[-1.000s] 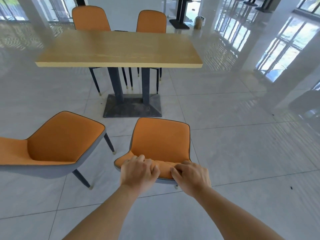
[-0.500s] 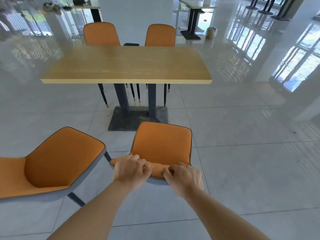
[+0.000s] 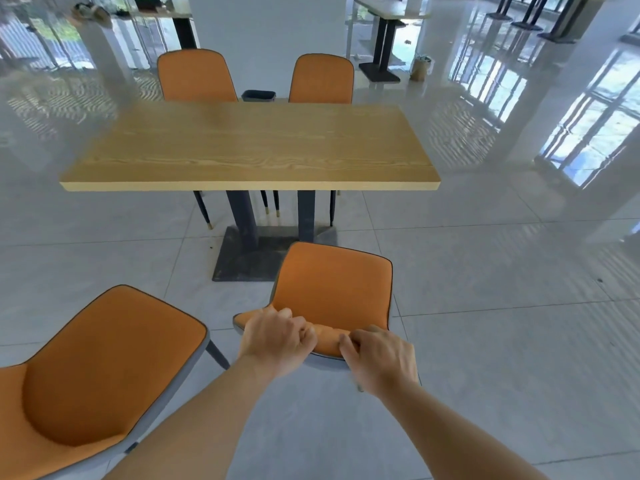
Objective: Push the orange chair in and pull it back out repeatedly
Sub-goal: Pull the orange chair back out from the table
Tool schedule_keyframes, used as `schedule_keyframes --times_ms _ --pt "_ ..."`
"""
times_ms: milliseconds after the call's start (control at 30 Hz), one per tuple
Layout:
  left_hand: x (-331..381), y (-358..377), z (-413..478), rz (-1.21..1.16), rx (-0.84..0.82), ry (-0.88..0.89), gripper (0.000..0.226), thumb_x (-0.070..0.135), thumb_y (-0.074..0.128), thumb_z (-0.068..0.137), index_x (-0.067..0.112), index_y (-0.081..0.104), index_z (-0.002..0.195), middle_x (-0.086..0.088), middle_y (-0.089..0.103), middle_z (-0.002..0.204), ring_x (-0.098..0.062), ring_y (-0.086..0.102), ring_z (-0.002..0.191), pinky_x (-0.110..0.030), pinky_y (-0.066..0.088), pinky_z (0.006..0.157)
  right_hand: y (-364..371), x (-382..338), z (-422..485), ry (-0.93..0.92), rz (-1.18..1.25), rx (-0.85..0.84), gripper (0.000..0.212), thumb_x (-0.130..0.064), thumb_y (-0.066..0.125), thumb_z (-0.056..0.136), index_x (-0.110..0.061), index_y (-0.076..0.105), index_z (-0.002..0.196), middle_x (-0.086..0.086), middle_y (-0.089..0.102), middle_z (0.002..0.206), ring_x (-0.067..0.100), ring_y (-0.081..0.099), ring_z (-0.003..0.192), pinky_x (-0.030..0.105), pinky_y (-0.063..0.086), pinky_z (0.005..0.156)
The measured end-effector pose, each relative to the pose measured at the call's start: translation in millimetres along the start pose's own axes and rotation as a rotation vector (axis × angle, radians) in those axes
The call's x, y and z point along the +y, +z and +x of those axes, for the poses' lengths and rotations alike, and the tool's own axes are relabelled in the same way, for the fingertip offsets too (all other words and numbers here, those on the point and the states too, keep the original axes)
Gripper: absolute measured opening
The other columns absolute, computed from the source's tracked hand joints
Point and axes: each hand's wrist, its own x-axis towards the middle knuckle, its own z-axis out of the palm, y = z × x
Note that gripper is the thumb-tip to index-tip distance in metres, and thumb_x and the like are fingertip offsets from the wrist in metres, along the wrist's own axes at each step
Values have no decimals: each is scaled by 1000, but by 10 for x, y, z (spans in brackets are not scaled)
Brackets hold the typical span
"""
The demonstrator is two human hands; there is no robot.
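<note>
The orange chair point(image 3: 332, 289) stood on the near side of the wooden table point(image 3: 249, 147), pulled out so that its whole seat lay clear of the tabletop's front edge. A person gripped the top of its backrest with both hands. The left hand point(image 3: 273, 341) closed over the left end of the rim and the right hand point(image 3: 381, 362) over the right end. The fingers point(image 3: 306, 329) of each were curled tight over the padded edge toward the seat. A short stretch of orange rim showed between the two fists. The grey outer shell of the backrest lay under the palms, and the chair's legs were almost wholly hidden beneath the seat and hands.

Straight ahead of the chair stood the table's two dark columns on a flat dark base plate point(image 3: 242, 265). The front of the seat covered that plate's near right corner from where I stood, and I could not tell whether they touched. A second orange chair point(image 3: 104, 368) sat just to the left, turned at an angle and apart from the held one. Two more orange chairs point(image 3: 195, 76) were tucked against the far side of the table, with a small dark bin point(image 3: 258, 95) between them. The pale tiled floor point(image 3: 485, 306) was glossy with window reflections. Behind stood a white pillar point(image 3: 266, 36) and another table point(image 3: 391, 10).
</note>
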Motion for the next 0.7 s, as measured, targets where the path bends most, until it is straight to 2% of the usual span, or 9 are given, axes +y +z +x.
schedule_keyframes --times_ms 100,167,233,300,400,500,700 --pt "-61 31 198 -27 10 -2 57 49 19 90 21 64 67 1 55 67 -19 51 64 -35 47 59 -32 -8 180 10 -15 25 59 -62 16 90 -29 62 76 -7 53 72 11 53 71 29 34 64" --pt "-123 60 304 -54 48 14 50 46 29 90 20 61 62 1 52 62 -19 48 59 -35 45 53 -25 -10 290 34 -22 41 59 -62 15 89 -27 61 73 -7 53 71 12 52 72 30 35 61" --pt "-192 101 362 -80 131 66 43 43 38 90 19 56 60 2 48 59 -18 43 54 -30 32 45 42 -1 381 43 -32 92 55 -59 21 90 -25 59 68 -7 54 68 13 53 70 30 36 55" --pt "-262 125 423 -106 195 130 40 41 39 93 19 53 62 3 47 60 -16 42 53 -26 21 45 150 18 441 5 -6 209 48 -53 35 91 -23 57 61 -8 54 62 16 53 63 27 30 48" --pt "-314 222 470 -146 289 174 41 43 35 95 19 55 69 3 49 65 -16 42 56 -26 27 44 230 52 512 -35 23 349 42 -46 44 92 -23 55 58 -9 53 60 16 50 58 24 23 50" --pt "-325 295 518 -182 288 189 38 44 40 95 19 57 72 1 51 67 -17 43 57 -30 34 45 247 76 566 -71 26 417 41 -43 45 91 -23 56 57 -9 54 60 16 50 57 23 22 52" --pt "-329 276 656 -180 260 159 36 45 43 94 20 57 70 1 51 67 -16 41 57 -28 32 47 219 84 710 -80 35 458 38 -41 47 90 -23 55 58 -8 54 60 17 52 57 22 23 52"
